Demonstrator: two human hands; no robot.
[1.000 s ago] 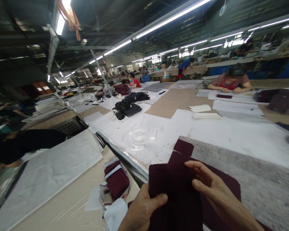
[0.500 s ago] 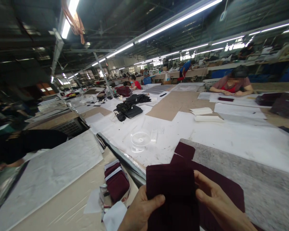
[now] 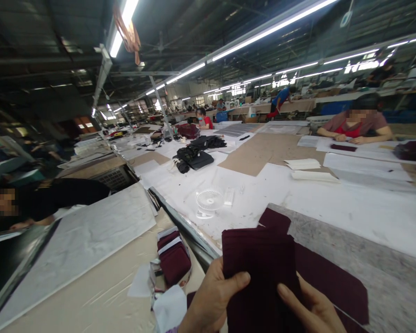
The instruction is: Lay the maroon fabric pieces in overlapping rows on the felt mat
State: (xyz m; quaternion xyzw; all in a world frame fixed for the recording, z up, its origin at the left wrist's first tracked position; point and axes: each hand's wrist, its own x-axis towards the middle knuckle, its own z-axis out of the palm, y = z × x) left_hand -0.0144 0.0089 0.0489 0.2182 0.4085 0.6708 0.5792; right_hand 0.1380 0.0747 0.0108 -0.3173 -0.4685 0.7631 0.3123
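I hold a stack of dark maroon fabric pieces (image 3: 260, 273) upright in front of me at the bottom centre. My left hand (image 3: 213, 300) grips its left edge, thumb across the front. My right hand (image 3: 312, 312) grips the lower right edge, thumb on the front. Behind the stack, more maroon cut pieces (image 3: 329, 277) lie flat on a grey felt mat (image 3: 377, 263). A bundle of maroon pieces tied with white strips (image 3: 173, 256) lies to the left on the beige table.
A small white fan (image 3: 209, 201) stands on the white-papered table. Black fabric (image 3: 194, 157) is piled further back. A person in red (image 3: 357, 125) works at the far right; another person in black (image 3: 38, 203) leans at the left. White paper sheet (image 3: 79, 240) covers the left table.
My right hand has slid from the top edge of the stack down to its lower right side. The camera view has shifted slightly left and the stack sits a little higher.
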